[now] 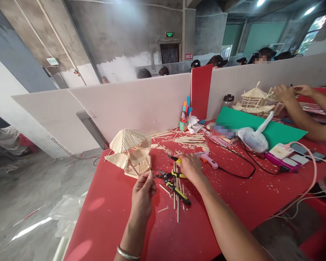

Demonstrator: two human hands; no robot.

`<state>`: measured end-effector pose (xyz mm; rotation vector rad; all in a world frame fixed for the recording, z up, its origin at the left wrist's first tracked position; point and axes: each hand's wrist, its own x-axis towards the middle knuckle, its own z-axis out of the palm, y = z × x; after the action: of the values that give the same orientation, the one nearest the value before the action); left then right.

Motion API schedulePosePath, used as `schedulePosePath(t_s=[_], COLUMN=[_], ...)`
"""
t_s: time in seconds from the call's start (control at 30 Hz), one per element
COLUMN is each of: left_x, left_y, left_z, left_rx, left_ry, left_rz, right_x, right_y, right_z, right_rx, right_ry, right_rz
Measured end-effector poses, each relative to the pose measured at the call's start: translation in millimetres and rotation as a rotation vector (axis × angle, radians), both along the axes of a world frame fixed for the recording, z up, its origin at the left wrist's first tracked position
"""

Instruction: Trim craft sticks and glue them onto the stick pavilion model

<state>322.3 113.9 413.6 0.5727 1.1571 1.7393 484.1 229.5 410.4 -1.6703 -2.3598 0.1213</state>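
My left hand (144,188) is closed in a pinch just in front of a small pavilion model (130,141) built of thin wooden sticks. Whatever lies between its fingertips is too small to make out. To its right, my right hand (190,166) has its fingers curled over a yellow-and-black tool (178,160), whose kind is mostly hidden. Yellow-and-black cutting pliers (178,190) lie between the hands with their jaws apart. Beneath them are several loose wooden sticks (178,212). A pink-and-white glue gun (211,161) rests beyond my right hand.
Stick piles (190,139) and shavings lie at the back of the red table (108,206). A black cord (251,174), plastic bag (254,139), purple power strip (282,163) and green board (260,125) occupy the right. Another person's hands (285,93) work near a second stick model (255,98).
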Motion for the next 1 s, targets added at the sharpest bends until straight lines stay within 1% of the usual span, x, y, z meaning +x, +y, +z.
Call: schedulePosePath(t_s=[0.03, 0.1, 0.2, 0.27, 0.33, 0.47, 0.63, 1.0], left_x=[-0.2, -0.8, -2.6, -4.4, -6.2, -8.8, -8.9, -9.9], left_y=[-0.1, 0.0, 0.5, 0.6, 0.5, 0.2, 0.7, 2.4], left_z=[0.3, 0.7, 0.9, 1.2, 1.4, 0.4, -2.0, -3.6], left_rx=[0.0, -0.002, -0.008, -0.006, -0.005, 0.003, 0.015, 0.018], left_ry=[0.0, -0.006, -0.013, -0.006, 0.007, 0.047, 0.08, 0.073], left_rz=[0.007, 0.023, 0.057, 0.087, 0.112, 0.124, 0.116, 0.125], right_x=[-1.1, -4.6, -12.1, -16.9, -20.3, -22.5, -22.4, -21.4], right_y=[-1.1, -4.6, -13.9, -21.1, -26.6, -29.8, -27.9, -27.1], right_z=[1.0, 2.2, 2.9, 3.7, 4.5, 3.5, 0.7, -1.2], right_rx=[0.028, 0.095, 0.171, 0.192, 0.209, 0.244, 0.288, 0.263], right_ry=[0.047, 0.212, 0.485, 0.552, 0.573, 0.6, 0.612, 0.57], right_rz=[0.031, 0.142, 0.38, 0.504, 0.572, 0.607, 0.614, 0.602])
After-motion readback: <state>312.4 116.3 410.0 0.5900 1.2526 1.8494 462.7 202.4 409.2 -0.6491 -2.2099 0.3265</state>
